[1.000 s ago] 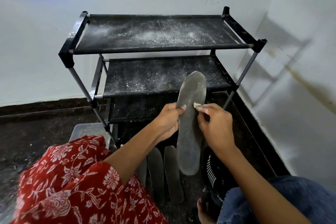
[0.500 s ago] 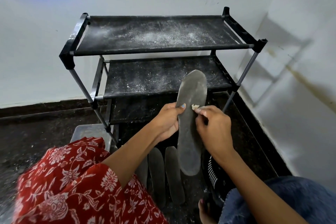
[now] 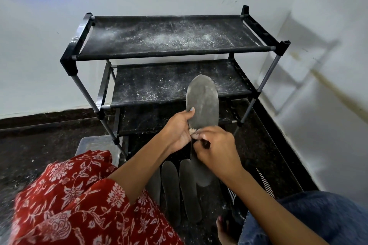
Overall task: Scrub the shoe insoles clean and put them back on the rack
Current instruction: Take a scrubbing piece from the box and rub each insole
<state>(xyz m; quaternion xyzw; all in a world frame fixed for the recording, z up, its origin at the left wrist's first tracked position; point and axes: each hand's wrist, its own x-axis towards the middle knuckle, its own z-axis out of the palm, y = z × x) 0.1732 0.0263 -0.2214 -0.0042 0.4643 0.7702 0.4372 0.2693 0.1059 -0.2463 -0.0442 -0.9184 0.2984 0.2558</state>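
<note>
The left hand (image 3: 179, 131) grips the grey insole (image 3: 203, 105) at its left edge, fingers curled round it, holding it upright in front of the black rack (image 3: 171, 53). The right hand (image 3: 216, 145) pinches a small pale scrubbing piece (image 3: 192, 131) against the insole's middle. Further insoles (image 3: 189, 191) lie on the floor (image 3: 39, 145) below.

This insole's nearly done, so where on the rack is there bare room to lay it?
The top shelf is bare from end to end, only dusted with white powder. The middle shelf is free on its left; the held insole hides part of its right. The floor below the left hand and right hand is crowded with other insoles.
</note>
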